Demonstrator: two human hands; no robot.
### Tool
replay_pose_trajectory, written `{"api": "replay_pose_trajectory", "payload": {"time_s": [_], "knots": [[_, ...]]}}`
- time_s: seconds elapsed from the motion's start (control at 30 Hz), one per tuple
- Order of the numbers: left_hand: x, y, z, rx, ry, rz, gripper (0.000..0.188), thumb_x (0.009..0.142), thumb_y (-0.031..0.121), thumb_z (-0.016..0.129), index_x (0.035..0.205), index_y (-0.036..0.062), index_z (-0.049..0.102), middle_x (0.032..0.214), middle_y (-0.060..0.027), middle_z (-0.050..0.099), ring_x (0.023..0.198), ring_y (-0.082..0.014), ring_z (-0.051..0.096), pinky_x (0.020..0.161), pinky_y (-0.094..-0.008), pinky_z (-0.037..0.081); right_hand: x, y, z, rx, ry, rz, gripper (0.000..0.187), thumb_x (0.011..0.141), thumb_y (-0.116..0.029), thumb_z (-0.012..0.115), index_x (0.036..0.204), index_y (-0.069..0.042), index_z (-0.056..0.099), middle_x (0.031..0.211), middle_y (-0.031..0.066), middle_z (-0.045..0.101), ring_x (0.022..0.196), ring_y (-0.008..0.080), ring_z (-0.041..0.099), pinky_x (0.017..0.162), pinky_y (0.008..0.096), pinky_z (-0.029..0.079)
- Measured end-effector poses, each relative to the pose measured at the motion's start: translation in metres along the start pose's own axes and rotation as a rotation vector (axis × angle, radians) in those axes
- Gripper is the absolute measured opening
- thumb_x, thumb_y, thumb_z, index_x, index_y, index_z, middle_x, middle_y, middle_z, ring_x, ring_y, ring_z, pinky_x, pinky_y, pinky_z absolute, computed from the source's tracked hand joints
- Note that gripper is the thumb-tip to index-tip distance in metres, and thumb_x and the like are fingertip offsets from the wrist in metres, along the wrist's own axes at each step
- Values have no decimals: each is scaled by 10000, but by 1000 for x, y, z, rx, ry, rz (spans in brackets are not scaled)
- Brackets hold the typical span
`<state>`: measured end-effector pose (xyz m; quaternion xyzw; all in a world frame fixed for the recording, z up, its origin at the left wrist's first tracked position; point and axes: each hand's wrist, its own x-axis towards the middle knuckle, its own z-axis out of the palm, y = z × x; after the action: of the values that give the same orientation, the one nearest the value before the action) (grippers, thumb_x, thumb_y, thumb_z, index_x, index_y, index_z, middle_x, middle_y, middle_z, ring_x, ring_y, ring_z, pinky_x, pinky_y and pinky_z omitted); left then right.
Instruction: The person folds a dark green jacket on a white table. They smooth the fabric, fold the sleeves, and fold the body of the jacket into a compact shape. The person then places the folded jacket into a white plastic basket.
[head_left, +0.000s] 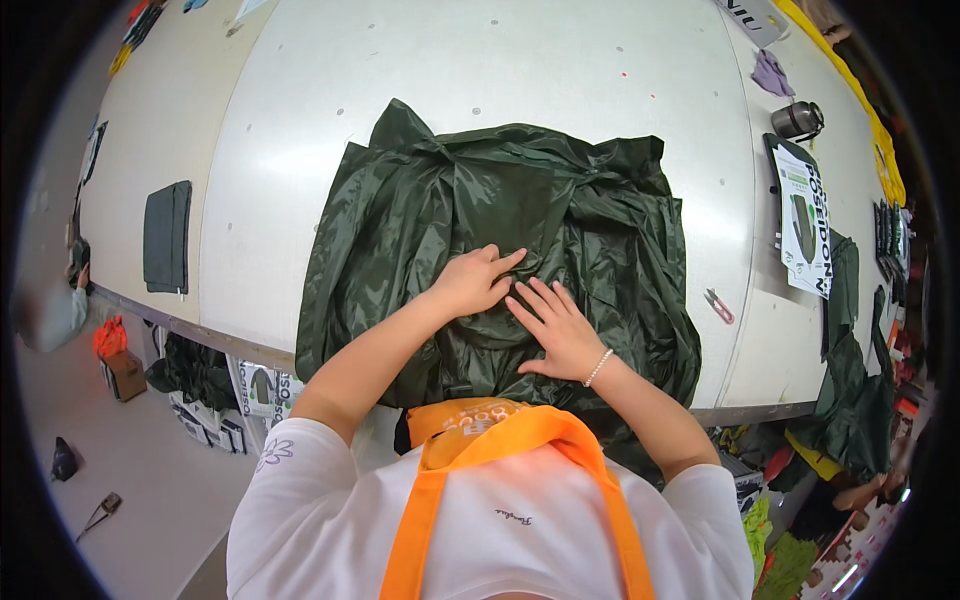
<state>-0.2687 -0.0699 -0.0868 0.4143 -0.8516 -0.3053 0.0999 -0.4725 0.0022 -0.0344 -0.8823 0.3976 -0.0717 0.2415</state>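
With the dark green fabric (505,205) lying rumpled on the table (270,130) before us, we should press lightly with the right hand (563,335), its grip splayed and empty, easing creases away from the left hand (470,284), whose half-curled grip may pinch cloth, though we cannot tell.

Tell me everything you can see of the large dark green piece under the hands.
The large dark green piece looks like thin, glossy, coated fabric, full of creases and bright highlights. It lies spread but rumpled on the pale table, roughly rectangular, with a peak sticking up at its far left corner and gathered folds along its far edge. A smoother panel shows near the middle. The left hand and right hand rest on it near its centre. Its near edge is partly hidden.
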Motion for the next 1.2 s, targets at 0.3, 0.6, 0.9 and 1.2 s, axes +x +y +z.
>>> {"api": "replay_pose_trajectory", "payload": {"time_s": [0.3,0.6,0.9,1.2], "knots": [[27,-14,-39,-328,-99,-357,426,910,394,495,1006,14,662,837,-162,607,779,-333,587,777,-363,448,77,52,28,263,-16,734,359,764,-346,596,735,4,670,798,191,651,781,372,615,710,443,502],[-28,-2,4,301,125,216,325,729,201,686,997,28,621,976,-103,571,950,-266,555,833,-358,445,75,37,24,38,177,601,327,726,-226,699,966,-23,611,891,144,611,877,319,577,736,396,449],[14,-22,-11,-317,120,-287,219,792,182,673,889,32,546,617,-77,579,565,-291,550,554,-391,449,66,43,51,175,376,360,160,819,-222,630,946,-127,613,741,83,628,766,298,605,677,406,478],[-4,-16,0,168,184,203,253,730,124,674,961,31,630,951,-86,588,929,-265,571,799,-357,458,92,43,22,190,273,482,111,789,-175,653,834,-80,615,789,97,622,798,297,596,715,404,462]]}}
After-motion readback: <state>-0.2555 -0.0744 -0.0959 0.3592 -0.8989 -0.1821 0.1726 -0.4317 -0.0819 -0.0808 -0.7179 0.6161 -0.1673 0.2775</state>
